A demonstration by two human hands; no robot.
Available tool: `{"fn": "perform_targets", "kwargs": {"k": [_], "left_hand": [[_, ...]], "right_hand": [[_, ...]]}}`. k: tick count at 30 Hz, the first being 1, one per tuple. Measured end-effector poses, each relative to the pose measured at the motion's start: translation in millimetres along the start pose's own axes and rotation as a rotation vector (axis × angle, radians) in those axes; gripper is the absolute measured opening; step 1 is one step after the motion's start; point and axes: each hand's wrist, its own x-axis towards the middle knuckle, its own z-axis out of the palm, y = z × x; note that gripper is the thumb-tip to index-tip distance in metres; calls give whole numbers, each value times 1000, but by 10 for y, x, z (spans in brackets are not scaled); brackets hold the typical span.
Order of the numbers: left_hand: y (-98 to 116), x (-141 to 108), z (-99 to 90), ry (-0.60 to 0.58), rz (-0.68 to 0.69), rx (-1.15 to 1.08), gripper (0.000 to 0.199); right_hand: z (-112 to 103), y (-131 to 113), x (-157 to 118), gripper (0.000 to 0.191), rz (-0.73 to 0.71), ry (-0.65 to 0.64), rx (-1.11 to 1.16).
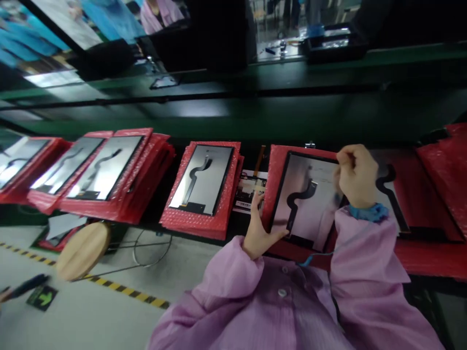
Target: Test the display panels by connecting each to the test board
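Observation:
A tablet display panel (pixel 308 187) with a dark, curved flex cable (pixel 299 200) lies on a red bubble-wrap bag (pixel 273 167) in front of me. My left hand (pixel 257 233) grips the panel's lower left corner, thumb on its face and forefinger up along the bag's side. Over the panel's right part, my right hand (pixel 357 175) is closed in a pinch; what its fingertips hold, if anything, I cannot make out. A blue band (pixel 368 212) circles the right wrist. Just left of the bag, a circuit board assembly (pixel 250 189) is partly covered.
To the left, another panel (pixel 202 180) tops a red bag stack, with more panel stacks (pixel 105 167) beyond. Further red bags (pixel 445 175) lie at right. A dark green ledge (pixel 219 116) runs behind. A round wooden stool (pixel 83 250) stands below left. People work across the bench.

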Motion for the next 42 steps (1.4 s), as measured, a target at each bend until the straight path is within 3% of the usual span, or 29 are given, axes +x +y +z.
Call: {"fn": "perform_targets", "kwargs": {"k": [3, 6, 10, 13, 16, 18, 21, 24, 29, 33, 35, 37, 39, 42], "left_hand": [[6, 32, 48, -6, -138, -284, 94], [50, 34, 80, -63, -188, -179, 63], [180, 42, -85, 36, -116, -97, 47], [264, 104, -507, 130, -94, -129, 46], [265, 245, -1154, 279, -225, -211, 41], [219, 383, -1613, 378, -260, -280, 41], [110, 601, -2162, 367, -380, -216, 36], [-29, 742, -2436, 331, -476, -94, 34], [-217, 750, -2554, 299, -472, 104, 31], [-191, 618, -2659, 273, -368, 801, 40], [-99, 500, -2649, 290, -335, 1002, 42], [41, 354, -2531, 383, -248, 1020, 38], [201, 202, -2288, 461, -89, 933, 32], [395, 25, -1730, 343, 45, 693, 23]], "right_hand": [[-48, -46, -23, 13, 41, 53, 22], [-33, -43, -39, 13, 56, 52, 25], [38, -89, -75, 15, 67, 114, 93], [132, -154, -114, 23, 118, 135, 290], [264, -163, -145, 26, 237, 46, 449], [364, -130, -164, 25, 270, -50, 418], [503, -73, -202, 25, 204, -169, 300], [607, -50, -250, 24, 78, -227, 216], [710, -40, -307, 23, -10, -297, 131], [710, -56, -380, 26, -98, -390, -13], [645, -95, -482, 29, -168, -450, -120], [519, -156, -645, 31, -227, -466, -220], [336, -230, -858, 32, -261, -414, -307], [3, -318, -1208, 31, -256, -273, -445]]}}
